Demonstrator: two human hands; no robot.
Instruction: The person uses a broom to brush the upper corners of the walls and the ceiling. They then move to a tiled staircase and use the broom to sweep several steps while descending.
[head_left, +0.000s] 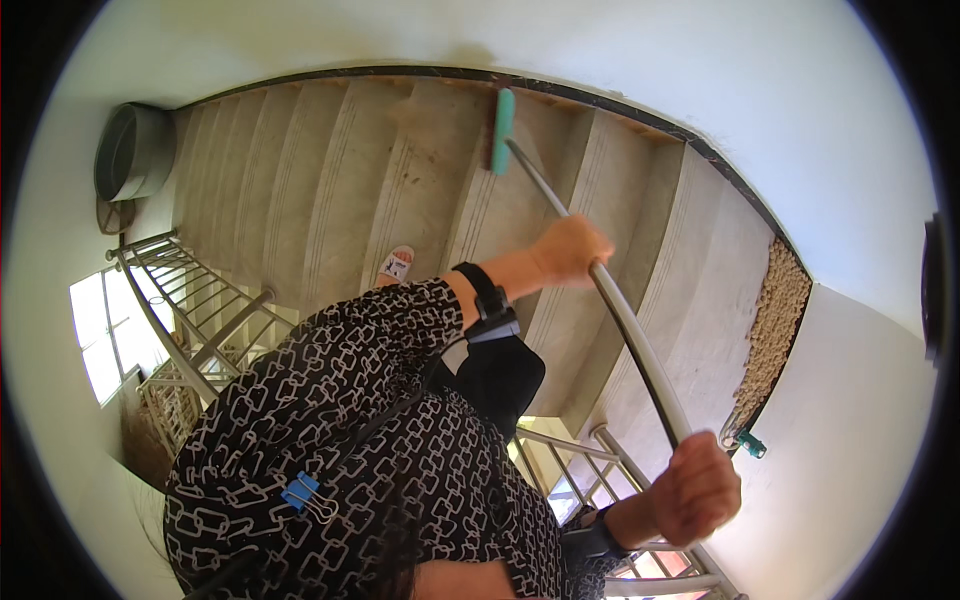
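A broom with a metal handle (637, 330) and a teal head (504, 127) with dark bristles reaches across a flight of concrete stairs. My left hand (574, 251) is wrapped around the middle of the handle. Lower down, near its end, my right hand (697, 487) grips the same handle. The broom head is at a stair tread, close to the dark skirting (600, 101) along the wall. Dark specks of dirt (411, 178) lie on a tread to the left of it.
Metal railings (202, 300) run at the left, with more railing (570, 450) below right. A large grey tub (135, 154) stands at the far left. On the landing, a heap of small tan pieces (776, 322), perhaps unshelled peanuts, lies against the wall near a green object (752, 444).
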